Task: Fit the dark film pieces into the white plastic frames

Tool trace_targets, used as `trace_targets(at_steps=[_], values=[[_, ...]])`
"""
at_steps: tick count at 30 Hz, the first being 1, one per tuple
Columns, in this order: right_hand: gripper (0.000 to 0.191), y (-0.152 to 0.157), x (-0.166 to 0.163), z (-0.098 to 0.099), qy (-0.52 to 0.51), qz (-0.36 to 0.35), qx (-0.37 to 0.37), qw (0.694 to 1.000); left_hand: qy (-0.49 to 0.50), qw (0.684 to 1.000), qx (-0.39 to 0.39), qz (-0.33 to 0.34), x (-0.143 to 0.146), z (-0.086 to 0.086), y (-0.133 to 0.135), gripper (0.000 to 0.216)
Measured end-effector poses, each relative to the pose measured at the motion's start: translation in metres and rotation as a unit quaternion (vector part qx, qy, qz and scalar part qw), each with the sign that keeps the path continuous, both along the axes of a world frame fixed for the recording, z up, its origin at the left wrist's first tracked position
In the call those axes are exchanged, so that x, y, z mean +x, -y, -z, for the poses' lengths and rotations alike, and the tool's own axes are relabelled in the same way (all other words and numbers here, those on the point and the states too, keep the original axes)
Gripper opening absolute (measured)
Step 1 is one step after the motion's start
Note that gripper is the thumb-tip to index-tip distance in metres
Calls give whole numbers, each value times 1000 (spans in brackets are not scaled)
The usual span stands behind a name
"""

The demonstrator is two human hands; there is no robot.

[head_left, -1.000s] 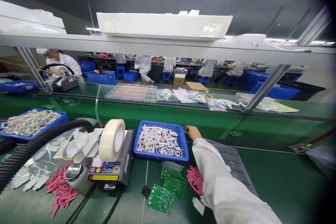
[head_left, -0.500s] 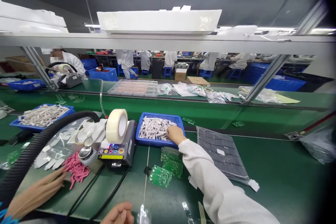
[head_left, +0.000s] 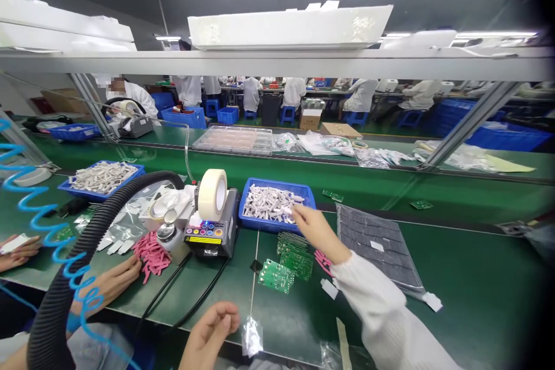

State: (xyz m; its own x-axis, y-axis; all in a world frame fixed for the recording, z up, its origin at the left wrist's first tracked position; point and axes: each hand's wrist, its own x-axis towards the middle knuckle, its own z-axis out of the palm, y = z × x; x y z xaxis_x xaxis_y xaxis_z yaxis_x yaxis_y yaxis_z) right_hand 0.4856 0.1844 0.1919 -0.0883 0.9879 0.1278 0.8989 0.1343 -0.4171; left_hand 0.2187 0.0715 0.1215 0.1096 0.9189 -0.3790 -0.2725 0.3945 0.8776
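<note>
White parts [head_left: 265, 201] heaped in a blue tray [head_left: 261, 223]; right hand [head_left: 319, 232] at the tray's four o'clock.
Parts look light and stiff, likely brittle where thin; a fingertip pinch along the long sides should suit. The right hand's grip is narrow; whether it holds a part cannot be told. The left hand [head_left: 210, 330], at seven o'clock of the tray, is loosely curled, contents indeterminable. Boards [head_left: 277, 276] lie at six o'clock. Overlap hides most outlines; the left forearm is cut off below.
</note>
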Motion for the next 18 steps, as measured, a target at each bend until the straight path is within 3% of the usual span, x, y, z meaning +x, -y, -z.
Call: trace_targets(at_steps=[3, 6, 9, 13, 16, 18], values=[[29, 52, -33, -7, -49, -148, -44, 987, -2, 998, 45, 33, 8, -7, -3, 27], [24, 90, -65, 1, -107, -303, -114, 940, 51, 991, 26, 122, 16, -6, 1, 32], [28, 104, -86, 15, -129, -347, -145, 918, 107, 972, -56, 202, 19, 6, 11, 49], [31, 93, -98, 30, -45, -299, -134, 944, 126, 972, -92, 178, 12, 22, 19, 52], [26, 70, -99, 43, 44, -152, -101, 982, 161, 968, -125, 145, 1, 27, 18, 55], [23, 52, -99, 54, 84, -56, -81, 992, 157, 968, -136, 143, -7, 31, 17, 59]])
